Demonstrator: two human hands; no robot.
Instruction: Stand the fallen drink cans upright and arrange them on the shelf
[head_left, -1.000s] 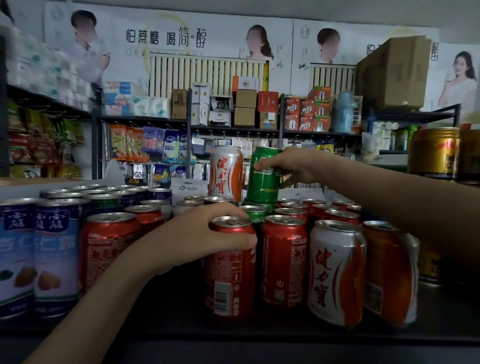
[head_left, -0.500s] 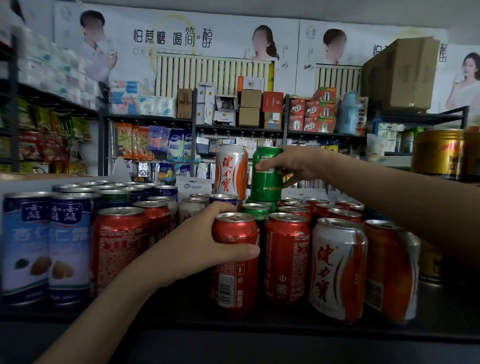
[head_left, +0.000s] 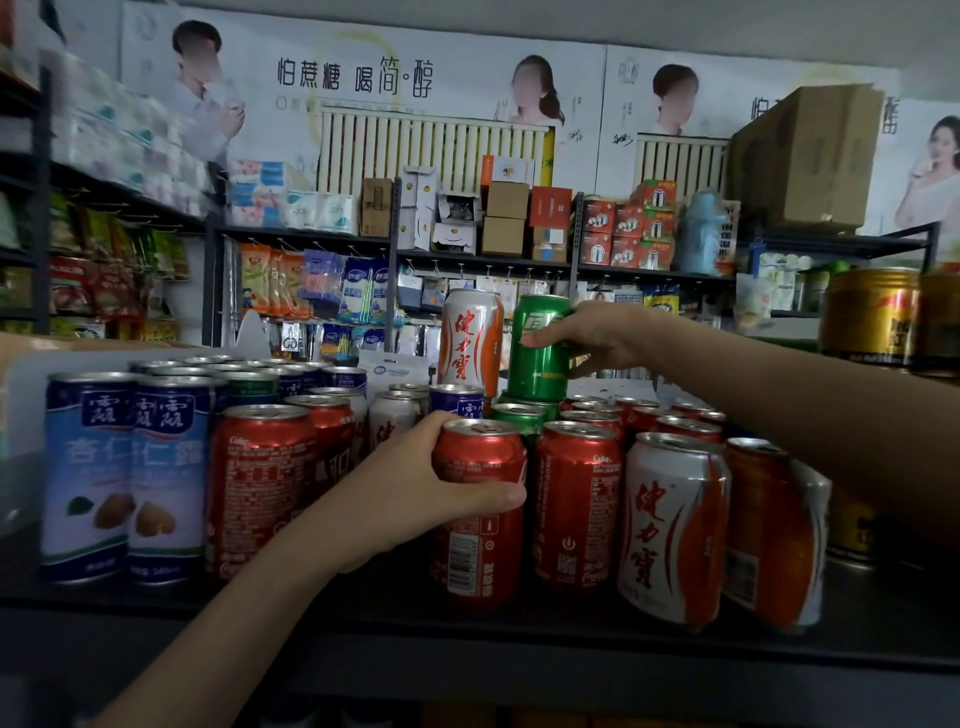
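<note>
Shelf (head_left: 467, 642) stretched dark under both hands, packed with upright cans in rows. Tallest of these, the blue-and-white cans (head_left: 124, 467) stood well to the left of the left hand (head_left: 410, 499). That hand wrapped a red can (head_left: 480, 556) round its upper half, thumb across the front, fingers hidden behind. The can stood upright and appeared to rest on the shelf's front edge, with another red one just beyond the thumb tip. Further back and higher, the right hand (head_left: 597, 338) gripped a green can (head_left: 537, 369) by its side. This can stood upright on top of lower green cans, with a white-and-orange can (head_left: 470, 343) just past the fingertips. The cans looked stiff but thin-walled, smooth and probably slippery, and their sealed tops suggested they were full and fairly heavy. A wrap round the mid-body seemed surest, above all on the stacked one, which could topple.
</note>
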